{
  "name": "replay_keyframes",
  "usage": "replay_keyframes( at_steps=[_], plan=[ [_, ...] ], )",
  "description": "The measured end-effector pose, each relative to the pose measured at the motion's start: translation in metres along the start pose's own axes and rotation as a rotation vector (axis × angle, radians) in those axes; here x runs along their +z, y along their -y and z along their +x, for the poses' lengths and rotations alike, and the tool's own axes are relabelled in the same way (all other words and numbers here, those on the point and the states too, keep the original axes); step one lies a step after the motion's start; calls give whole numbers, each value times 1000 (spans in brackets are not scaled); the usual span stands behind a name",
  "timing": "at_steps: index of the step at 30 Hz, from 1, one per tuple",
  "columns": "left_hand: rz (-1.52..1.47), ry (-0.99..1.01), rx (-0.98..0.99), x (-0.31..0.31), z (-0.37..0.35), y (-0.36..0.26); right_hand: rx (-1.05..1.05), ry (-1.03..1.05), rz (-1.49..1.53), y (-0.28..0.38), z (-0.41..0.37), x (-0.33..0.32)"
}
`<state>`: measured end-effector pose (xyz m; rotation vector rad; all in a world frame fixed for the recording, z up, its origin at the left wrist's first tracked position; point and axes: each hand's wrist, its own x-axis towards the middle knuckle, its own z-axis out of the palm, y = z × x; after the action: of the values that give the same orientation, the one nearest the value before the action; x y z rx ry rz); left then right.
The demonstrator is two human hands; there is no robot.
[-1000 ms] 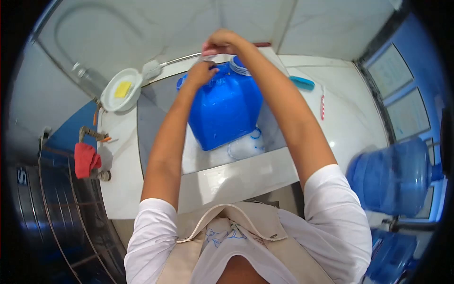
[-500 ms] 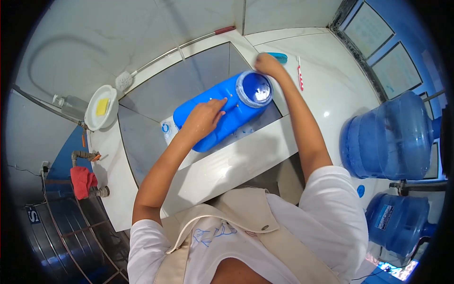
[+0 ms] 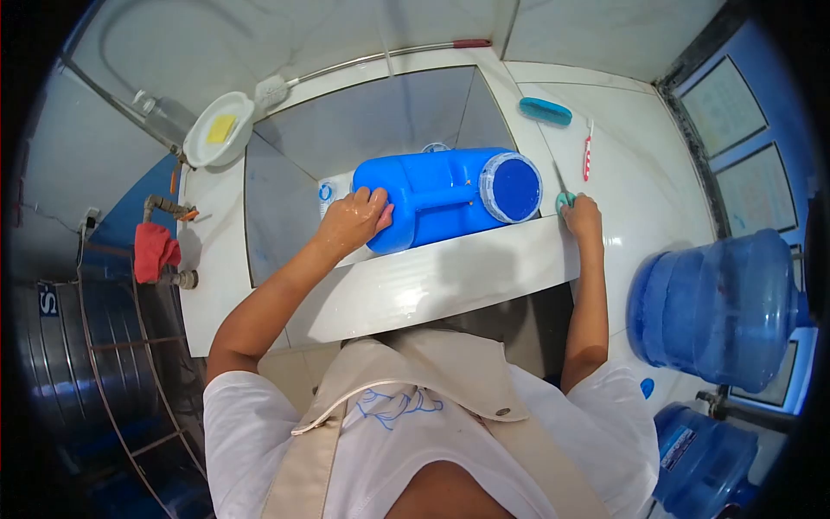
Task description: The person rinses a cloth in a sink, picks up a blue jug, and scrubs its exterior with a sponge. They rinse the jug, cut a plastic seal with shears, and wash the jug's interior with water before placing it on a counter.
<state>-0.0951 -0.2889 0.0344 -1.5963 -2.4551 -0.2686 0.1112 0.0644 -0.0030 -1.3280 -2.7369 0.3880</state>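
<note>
The blue jug (image 3: 432, 197) lies on its side at the front of the sink (image 3: 393, 112), beside the bench's front ledge, its wide neck (image 3: 510, 188) turned toward the person's right; whether a cap closes the neck cannot be told. The left hand (image 3: 353, 220) has its grip partly closed, fingers curled over the jug's base end, and it alone touches the jug, so any steadying by hand comes from that side. The right hand (image 3: 584, 216) is clear of the jug, just past the neck, its grip closed around a green handle (image 3: 565, 201); a thin shaft points away from the fingers toward the far side, but what tool it belongs to is unclear. Past the base end, in the sink, sits a clear thing with blue rings (image 3: 326, 192). On the bench (image 3: 644, 147) to the right lie a teal brush (image 3: 545, 111) and a red-and-white toothbrush (image 3: 588, 156). Along the sink's far edge runs a long-handled brush (image 3: 372, 58), its white head near a white bowl (image 3: 201, 149) that holds a yellow sponge (image 3: 221, 129). A red cloth (image 3: 156, 251) hangs at the left, and large blue bottles (image 3: 713, 310) stand out on the right.
</note>
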Motion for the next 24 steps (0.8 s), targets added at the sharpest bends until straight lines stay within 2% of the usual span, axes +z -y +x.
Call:
replay_keyframes(
  at_steps=[1,2,4,6,8,10,11,13,14,15,16,20,22,24],
  plan=[
    [-51,-5,-122,1,1,-4,10,47,-19,2,3,-4],
    [-48,-9,-134,-2,4,-9,-3,48,-20,10,7,-11],
    [-188,114,-490,-15,10,-16,14,177,587,39,15,-22],
    [-222,157,-486,-26,15,-10,-141,237,1092,81,19,-19],
    [-253,202,-476,-29,7,-8,-275,315,1270,134,19,-8],
    [-332,190,-288,-28,-4,-8,-319,315,1315,185,8,1],
    [-329,189,-298,-30,-4,-6,-319,340,1290,204,3,11],
    [-148,412,-221,-35,2,7,-322,370,1272,228,0,42],
    [-142,412,-228,-42,6,11,-378,246,1122,239,-6,52],
    [-91,440,-137,-48,11,14,-431,125,967,244,-8,58],
    [-43,469,-47,-51,15,15,-405,98,959,243,-8,61],
    [45,585,-51,-48,31,21,-445,9,721,245,-21,43],
    [-586,901,-672,-39,29,24,-419,-17,688,245,-21,45],
    [-526,815,-623,-44,22,23,-413,-17,670,244,-23,42]
  ],
)
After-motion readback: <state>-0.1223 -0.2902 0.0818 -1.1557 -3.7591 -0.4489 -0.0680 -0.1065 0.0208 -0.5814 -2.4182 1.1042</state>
